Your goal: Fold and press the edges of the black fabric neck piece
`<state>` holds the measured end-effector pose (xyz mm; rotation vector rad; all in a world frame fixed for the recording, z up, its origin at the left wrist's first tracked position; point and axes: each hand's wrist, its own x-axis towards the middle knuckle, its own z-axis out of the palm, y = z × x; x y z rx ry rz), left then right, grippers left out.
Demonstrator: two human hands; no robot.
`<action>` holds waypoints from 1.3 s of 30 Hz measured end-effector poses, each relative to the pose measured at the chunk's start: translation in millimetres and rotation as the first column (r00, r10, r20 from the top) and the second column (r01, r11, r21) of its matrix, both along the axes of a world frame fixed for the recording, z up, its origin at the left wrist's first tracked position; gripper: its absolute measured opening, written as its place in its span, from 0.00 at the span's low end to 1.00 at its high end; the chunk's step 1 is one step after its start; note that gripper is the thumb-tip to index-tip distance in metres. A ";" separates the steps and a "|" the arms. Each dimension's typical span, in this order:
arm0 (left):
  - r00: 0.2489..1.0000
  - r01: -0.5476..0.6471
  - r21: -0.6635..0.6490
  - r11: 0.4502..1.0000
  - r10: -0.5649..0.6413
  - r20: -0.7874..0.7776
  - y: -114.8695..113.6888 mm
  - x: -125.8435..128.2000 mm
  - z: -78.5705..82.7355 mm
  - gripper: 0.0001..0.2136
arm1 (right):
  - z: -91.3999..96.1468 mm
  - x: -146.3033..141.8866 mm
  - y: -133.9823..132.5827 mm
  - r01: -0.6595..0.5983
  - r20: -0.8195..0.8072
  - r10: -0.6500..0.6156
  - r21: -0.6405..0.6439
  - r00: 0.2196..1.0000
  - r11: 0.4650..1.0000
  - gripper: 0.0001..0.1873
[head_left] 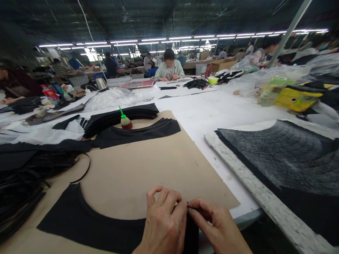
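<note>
A curved black fabric piece [90, 223] lies on a tan board [133, 170] at the near edge of the table. My left hand [164, 225] rests on its right end with the fingers curled and pressed down on the cloth. Right beside it, my right hand [215, 224] pinches the top edge of the same piece between thumb and forefinger. The two hands touch at the fingertips. Farther back on the board lie stacked black curved pieces [135, 132].
A small glue bottle with a green nozzle [126, 121] stands among the far pieces. Black straps [10, 187] pile at the left. A grey-black textured sheet [292, 160] lies at right on a speckled slab. Other people sit at tables behind, one facing me [169, 68].
</note>
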<state>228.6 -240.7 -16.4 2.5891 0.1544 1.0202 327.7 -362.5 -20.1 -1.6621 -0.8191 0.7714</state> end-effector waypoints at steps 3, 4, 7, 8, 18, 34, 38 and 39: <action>0.999 -0.033 0.064 0.997 0.032 0.021 -2.8 1.4 -1.8 0.09 | 1.7 -1.1 -0.5 0.003 0.059 -0.002 -0.018 0.998 1.000 0.15; 0.999 -0.045 0.086 0.995 0.043 0.030 -3.6 1.8 -2.1 0.09 | 2.2 -1.4 -0.4 0.006 0.071 -0.004 -0.026 0.997 1.000 0.15; 0.998 -0.064 0.088 0.994 0.062 0.033 -4.8 2.8 -0.8 0.10 | 2.7 -2.2 -0.3 0.010 0.085 -0.007 -0.043 0.996 0.999 0.15; 0.997 -0.069 0.066 0.995 0.068 0.025 -4.6 3.1 0.7 0.10 | 2.5 -2.2 -0.6 0.011 0.086 -0.007 -0.046 0.996 0.999 0.15; 0.977 -0.127 -0.562 0.817 0.005 -0.214 16.1 12.0 17.4 0.09 | -11.4 6.9 -8.0 0.044 0.064 -0.036 -0.132 0.997 0.990 0.15; 0.879 -0.131 -0.895 0.427 -0.367 -0.304 15.8 16.4 20.4 0.03 | -5.2 5.7 -7.6 0.009 -0.048 -0.011 -0.029 0.999 1.000 0.16; 0.895 -0.115 -0.869 0.481 -0.331 -0.301 12.9 14.9 19.7 0.02 | -4.7 5.5 -7.5 -0.008 -0.045 0.008 -0.019 0.999 1.000 0.17; 0.896 -0.109 -0.867 0.487 -0.329 -0.298 12.2 14.5 19.7 0.03 | -4.6 5.1 -7.5 -0.010 -0.049 0.009 -0.017 0.999 1.000 0.18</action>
